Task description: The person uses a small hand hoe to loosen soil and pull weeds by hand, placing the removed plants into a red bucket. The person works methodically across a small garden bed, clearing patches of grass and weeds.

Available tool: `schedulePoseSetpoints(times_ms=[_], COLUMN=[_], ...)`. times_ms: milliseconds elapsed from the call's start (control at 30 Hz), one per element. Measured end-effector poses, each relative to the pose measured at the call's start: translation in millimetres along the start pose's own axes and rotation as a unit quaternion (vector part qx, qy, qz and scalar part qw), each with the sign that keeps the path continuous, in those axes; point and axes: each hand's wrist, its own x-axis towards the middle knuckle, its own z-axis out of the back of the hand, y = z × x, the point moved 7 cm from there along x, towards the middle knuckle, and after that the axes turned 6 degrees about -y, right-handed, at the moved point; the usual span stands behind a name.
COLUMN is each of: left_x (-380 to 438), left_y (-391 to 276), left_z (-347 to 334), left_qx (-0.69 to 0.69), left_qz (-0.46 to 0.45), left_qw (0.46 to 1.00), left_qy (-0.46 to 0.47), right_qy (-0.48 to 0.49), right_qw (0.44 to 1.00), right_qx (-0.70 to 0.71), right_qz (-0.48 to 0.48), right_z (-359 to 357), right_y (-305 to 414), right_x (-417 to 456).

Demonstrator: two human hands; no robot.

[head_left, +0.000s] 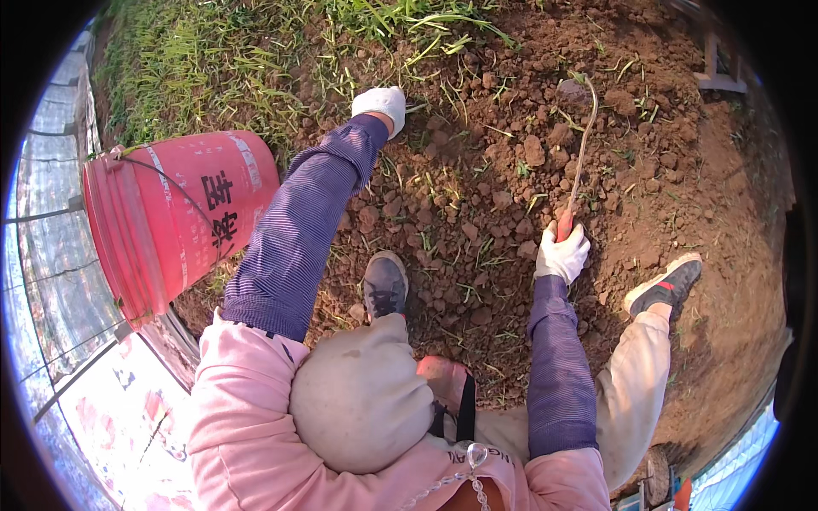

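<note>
My right hand [562, 253], in a white glove, grips the red handle of a hand hoe [581, 150] with a long curved metal neck. The hoe's head [574, 91] rests at loose, cloddy brown soil. At the edge of the grass [211, 70], my left hand [381, 110], also gloved in white, is low over the ground with its back towards me. Its fingers are hidden, so whether it holds anything cannot be told. A few pale stalks [416, 108] show just beside it.
A red plastic bucket [192, 211] bearing writing lies tilted on its side left of my left arm. My shoes [386, 284] stand on the soil [460, 255]. A red padded object [445, 378] with a black strap is between my legs. Sheeting [51, 172] borders the left.
</note>
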Motion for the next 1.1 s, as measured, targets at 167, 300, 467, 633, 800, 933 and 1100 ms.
schedulePoseSetpoints(times_ms=[167,300,467,633,800,933,1100], left_x=[19,9,-43,-207,-401,-422,-355], left_y=[21,23,13,66,299,341,151], left_z=[-9,-21,-34,110,235,229,135], left_qx=[-0.155,-0.302,-0.505,-0.343,-0.286,0.295,-0.075], left_qz=[0.066,0.067,0.002,-0.077,0.139,0.288,-0.087], left_qw=[0.982,0.951,0.861,0.882,0.719,0.817,0.827], left_qy=[0.081,0.018,0.056,-0.314,-0.618,-0.403,-0.550], right_qy=[0.023,0.022,0.015,0.037,0.077,0.111,0.118], right_qw=[1.000,1.000,1.000,0.999,0.997,0.994,0.993], right_qx=[-0.009,-0.002,-0.003,-0.014,0.004,0.018,-0.002], right_qz=[-0.008,-0.004,0.013,-0.005,-0.012,0.001,0.022], right_z=[0,-2,-6,-2,-4,-14,-15], right_y=[5,-1,0,1,0,5,-28], right_x=[-1,0,-4,-1,-3,-5,13])
